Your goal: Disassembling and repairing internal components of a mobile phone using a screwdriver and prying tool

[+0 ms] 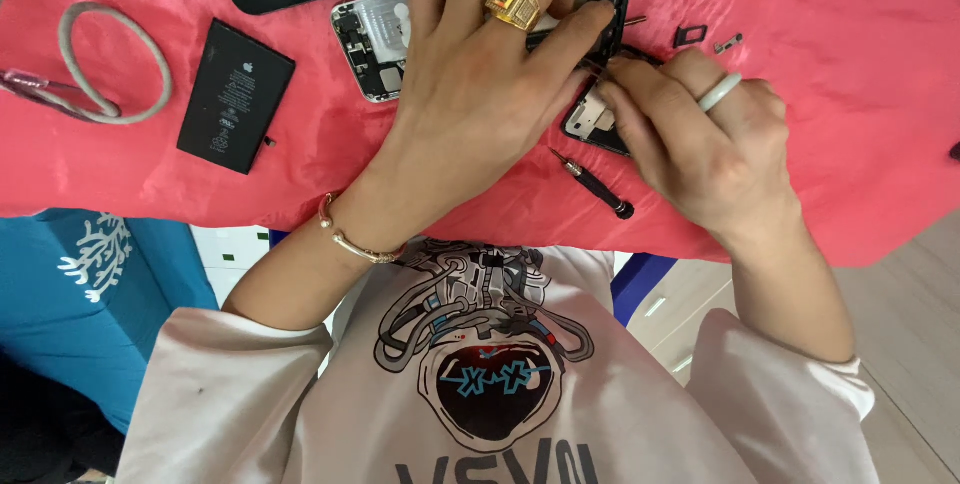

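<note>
We see a red cloth [850, 74] spread under everything, the largest surface in view. On it, beneath the left hand [475, 84], lies an opened phone body [375, 39], its inner parts exposed; the left hand's fingers press down together over it. Just right of that hand, the right hand [700, 139] pinches its fingertips shut on a small dark part [600, 119] at the phone's edge, the two hands touching there. What exactly sits between the fingertips is hidden. Well to the left of the left hand rests a black flat battery [235, 94], and beyond it a grey loop [115, 64]. Below the right hand's fingers lies a slim screwdriver [595, 184]. Beyond its knuckles sit tiny loose pieces [705, 34]. We judge the chief risks to be tearing a thin connector through a hard pull, and a wrist sweep scattering those pieces or rolling the screwdriver off the cloth.
</note>
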